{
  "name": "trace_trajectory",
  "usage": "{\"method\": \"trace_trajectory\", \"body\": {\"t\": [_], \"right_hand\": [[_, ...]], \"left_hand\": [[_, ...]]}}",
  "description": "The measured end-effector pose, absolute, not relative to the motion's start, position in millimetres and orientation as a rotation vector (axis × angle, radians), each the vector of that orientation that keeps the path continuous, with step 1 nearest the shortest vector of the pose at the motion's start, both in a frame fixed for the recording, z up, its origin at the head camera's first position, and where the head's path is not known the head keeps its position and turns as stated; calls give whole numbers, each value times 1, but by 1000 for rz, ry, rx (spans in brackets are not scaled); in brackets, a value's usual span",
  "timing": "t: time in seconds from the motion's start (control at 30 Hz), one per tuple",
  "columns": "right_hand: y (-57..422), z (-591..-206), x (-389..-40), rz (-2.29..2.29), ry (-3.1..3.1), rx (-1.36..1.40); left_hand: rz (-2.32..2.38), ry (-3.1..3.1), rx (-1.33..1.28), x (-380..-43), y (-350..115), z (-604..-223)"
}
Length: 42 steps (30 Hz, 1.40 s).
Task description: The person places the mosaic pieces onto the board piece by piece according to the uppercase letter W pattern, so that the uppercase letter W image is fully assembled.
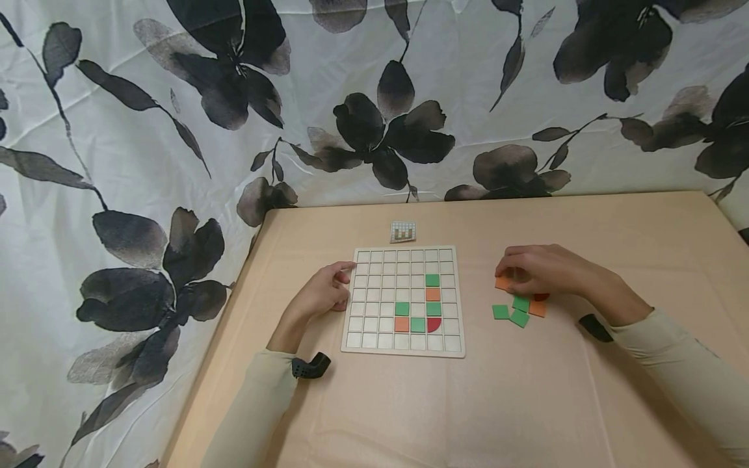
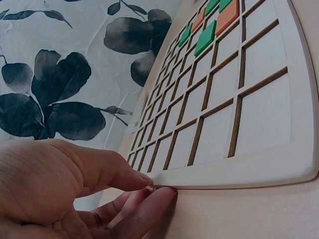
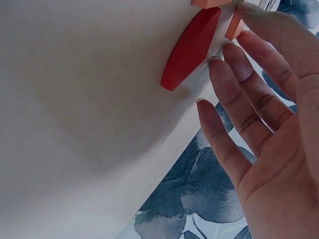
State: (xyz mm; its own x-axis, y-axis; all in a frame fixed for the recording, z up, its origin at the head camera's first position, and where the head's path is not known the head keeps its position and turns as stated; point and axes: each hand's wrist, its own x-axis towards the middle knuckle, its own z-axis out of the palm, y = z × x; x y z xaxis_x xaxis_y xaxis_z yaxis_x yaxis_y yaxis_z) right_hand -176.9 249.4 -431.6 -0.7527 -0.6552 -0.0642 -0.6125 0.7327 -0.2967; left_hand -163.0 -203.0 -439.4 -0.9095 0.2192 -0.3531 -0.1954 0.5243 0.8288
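Note:
A white grid board (image 1: 370, 253) lies on the table with green, orange and red tiles in some squares. At its left edge my left hand (image 1: 321, 290) pinches the rim between thumb and fingers; the left wrist view shows the thumb tip (image 2: 142, 180) against the edge. To the board's right, my right hand (image 1: 541, 270) pinches an orange square tile (image 1: 502, 283) between thumb and index finger. Under and beside that hand lie loose green tiles (image 1: 519, 318), another orange tile (image 1: 538, 309) and a red rounded piece (image 3: 189, 52), partly covered by the hand in the head view.
A small clear patterned item (image 1: 403, 232) sits just behind the board. The wooden table (image 1: 497, 403) ends at the left and back, where a white cloth with dark flowers (image 1: 374, 136) hangs. Each wrist wears a black band (image 1: 311, 366).

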Motion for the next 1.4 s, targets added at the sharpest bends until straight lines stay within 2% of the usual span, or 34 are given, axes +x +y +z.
{"method": "trace_trajectory", "body": {"t": [1.4], "right_hand": [[240, -436, -181, -311, 2848, -1207]], "left_hand": [[1327, 2370, 14, -164, -203, -440]]}}
